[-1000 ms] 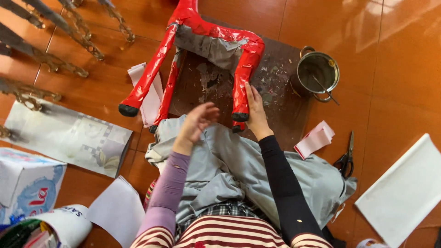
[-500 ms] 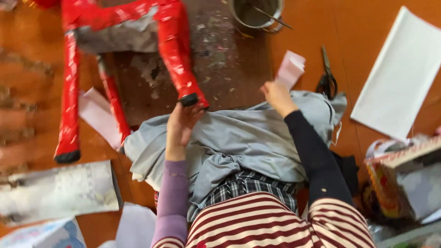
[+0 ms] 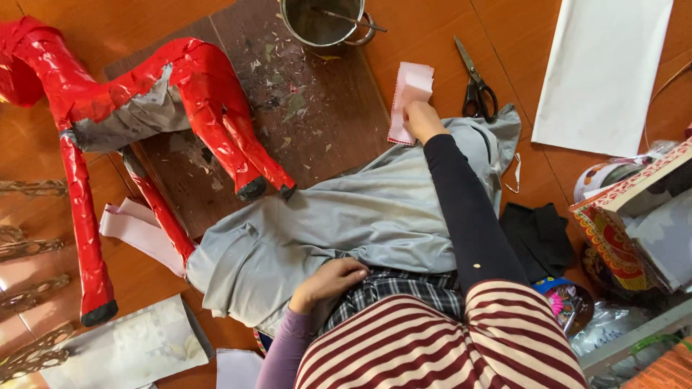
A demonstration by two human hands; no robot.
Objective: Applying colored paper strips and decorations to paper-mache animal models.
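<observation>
Reaching for paper is what this looks like to me: the right hand [image 3: 422, 119], on the black-sleeved arm, is stretched out to upper centre of the frame and sits on the lower end of a pink paper strip [image 3: 412, 86] lying on the floor [image 3: 432, 43]. The fingers are curled together on top of the strip, knuckles up. I honestly can't tell whether they've pinched it or are only pressing on it, since the fingertips are hidden under the hand.

So my read is that the step is getting hold of that one strip. Lifting it cleanly would call for a light pinch at the near edge, because it's thin paper lying flat, with its bottom end right at the edge of the grey cloth [image 3: 360, 216] spread over the lap.

The left hand [image 3: 331, 279], purple sleeve, is low in the frame, lying loosely curled on the near edge of the grey cloth, with nothing in it as far as I can see.

Other stuff around: the scissors [image 3: 474, 86] are just right of the strip, not touching the hand. A metal pot [image 3: 324, 25] with a stick in it sits at top centre, on the dark board [image 3: 317, 115]. The red paper horse [image 3: 209, 94] fills the upper left, with a bare grey patch on its body. More pink strips [image 3: 137, 230] lie under its leg at left, well apart from either hand.
</observation>
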